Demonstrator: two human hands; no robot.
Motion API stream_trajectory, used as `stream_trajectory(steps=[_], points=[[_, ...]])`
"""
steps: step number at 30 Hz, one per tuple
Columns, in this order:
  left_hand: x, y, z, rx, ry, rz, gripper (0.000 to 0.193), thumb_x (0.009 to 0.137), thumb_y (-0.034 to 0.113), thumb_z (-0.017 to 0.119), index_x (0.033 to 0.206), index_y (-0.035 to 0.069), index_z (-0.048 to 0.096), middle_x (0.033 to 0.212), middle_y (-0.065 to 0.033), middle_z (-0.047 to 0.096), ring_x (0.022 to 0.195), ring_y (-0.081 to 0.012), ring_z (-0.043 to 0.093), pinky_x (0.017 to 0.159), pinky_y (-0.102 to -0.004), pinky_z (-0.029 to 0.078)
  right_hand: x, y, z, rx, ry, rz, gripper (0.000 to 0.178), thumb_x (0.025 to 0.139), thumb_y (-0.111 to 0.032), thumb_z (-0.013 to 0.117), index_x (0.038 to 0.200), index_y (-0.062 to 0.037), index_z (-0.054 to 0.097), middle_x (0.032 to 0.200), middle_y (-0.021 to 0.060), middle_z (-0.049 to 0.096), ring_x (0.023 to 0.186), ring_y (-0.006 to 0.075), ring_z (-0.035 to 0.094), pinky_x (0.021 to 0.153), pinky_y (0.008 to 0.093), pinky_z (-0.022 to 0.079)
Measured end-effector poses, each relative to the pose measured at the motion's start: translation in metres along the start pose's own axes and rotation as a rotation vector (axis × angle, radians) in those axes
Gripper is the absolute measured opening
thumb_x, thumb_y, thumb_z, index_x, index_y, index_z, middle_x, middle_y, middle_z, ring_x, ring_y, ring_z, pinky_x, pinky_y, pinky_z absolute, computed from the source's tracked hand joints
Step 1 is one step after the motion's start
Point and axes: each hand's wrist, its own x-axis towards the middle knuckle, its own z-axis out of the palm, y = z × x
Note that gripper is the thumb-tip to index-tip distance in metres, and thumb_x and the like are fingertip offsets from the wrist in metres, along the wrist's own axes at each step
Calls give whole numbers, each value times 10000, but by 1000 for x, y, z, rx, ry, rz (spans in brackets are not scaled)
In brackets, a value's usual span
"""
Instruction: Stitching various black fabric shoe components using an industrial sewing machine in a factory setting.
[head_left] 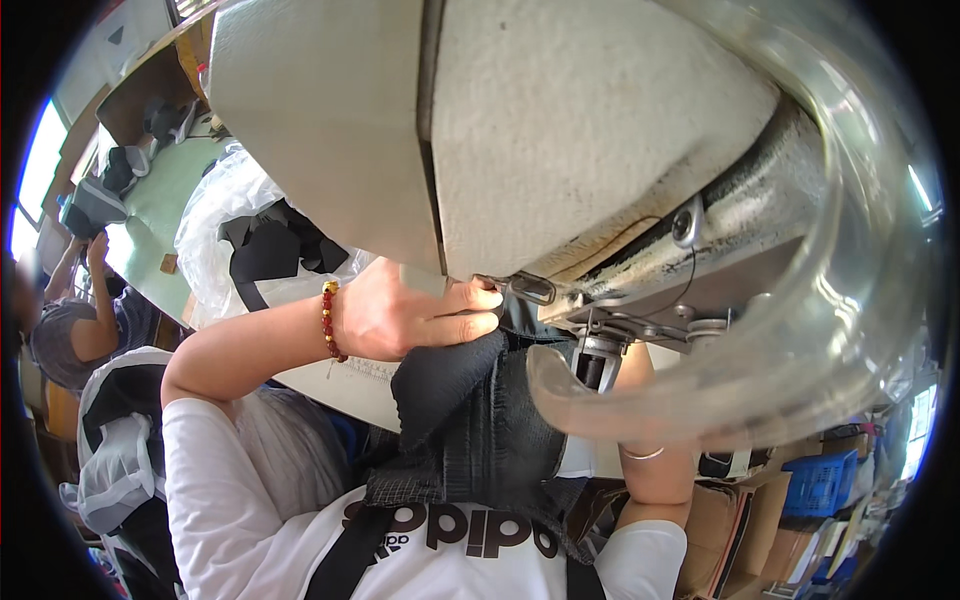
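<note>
Two outstretched fingers of my left hand (400,312) press together at the top edge of a black textile piece (470,400), close beside the needle area of a white sewing machine (600,130). The thumb is out of sight, and the hand appears to grip the piece. Ribbed seams run down the black piece, which hangs over the table's edge toward my lap. My right forearm (655,475), with a thin bangle at the wrist, reaches up behind the machine's working end. Machine parts and a clear curved plastic part (700,410) hide its fingers.
Black cut pieces (275,245) lie on a clear plastic bag (215,210) at the left. Beyond, another person (90,320) works at a green table (170,215) holding grey and black items. A blue basket (818,485) and cardboard boxes (735,530) stand at the right.
</note>
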Motion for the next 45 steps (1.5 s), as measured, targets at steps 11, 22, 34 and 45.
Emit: stream_trajectory(steps=[11,22,34,45], points=[[3,47,17,-763,472,-911,337,976,306,684,1005,-30,692,953,-11,669,902,-62,600,753,-234,519,68,13,-14,-253,94,28,314,892,-79,713,1178,-81,584,1015,63,660,829,147,674,718,294,609],[-1,23,-10,-1116,76,-1299,402,963,296,693,1227,4,615,998,-73,668,840,-135,664,684,-264,579,74,-83,132,-1742,350,-193,225,802,-163,794,956,-33,694,852,99,668,776,289,651,680,422,506],[-5,37,12,-1039,76,-1093,229,930,164,726,1106,51,631,868,8,629,743,-43,577,604,-227,474,42,-22,214,-1561,24,-2,481,760,-179,773,1172,-8,594,1163,156,545,1211,351,523,1062,624,356],[-8,47,45,-975,317,-894,145,885,-21,708,937,51,593,909,33,584,786,-21,531,739,-181,462,63,2,192,-2028,448,-43,564,795,-93,715,1312,53,546,1314,194,574,1239,300,514,971,456,410]])
